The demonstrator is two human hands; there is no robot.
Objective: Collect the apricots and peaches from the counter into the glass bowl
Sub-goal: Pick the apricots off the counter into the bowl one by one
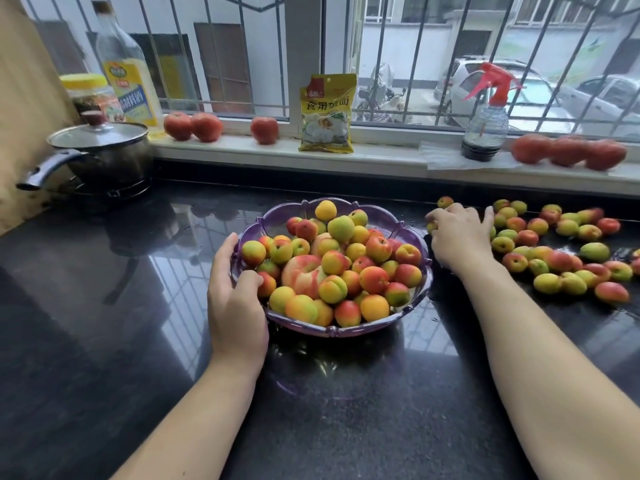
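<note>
Steel pot (104, 150) with a glass lid sits far left of the glass bowl (377, 216), on a burner at the back of the dark counter (104, 306). Behind the pot stand a yellow-lidded jar (90, 95) and a tall oil bottle (126, 71). On the windowsill (388, 154) behind the bowl and to its left lie three tomatoes (194, 126), and a yellow packet (327, 114) stands almost straight behind the bowl.

The left hand (235, 296) holds the bowl's left rim, its fingers curled round the outside of the wall and the thumb (251, 277) hooked over the edge, touching fruit inside. The purple-tinted bowl stands on the counter, heaped with apricots (374, 280); one large peach (303, 273) lies among them near the left side.

Just right of the bowl, the right hand (457, 233) rests palm down on the counter at the near edge of the loose fruit, its fingers bent over small apricots; whether they actually grip any I cannot tell, as the hand hides them. Further right of the bowl, the scattered apricots (554, 251) spread across the counter to the frame's edge. On the sill behind them stands a spray bottle (486, 123) with a red trigger, and more tomatoes (568, 152) lie beside it.
</note>
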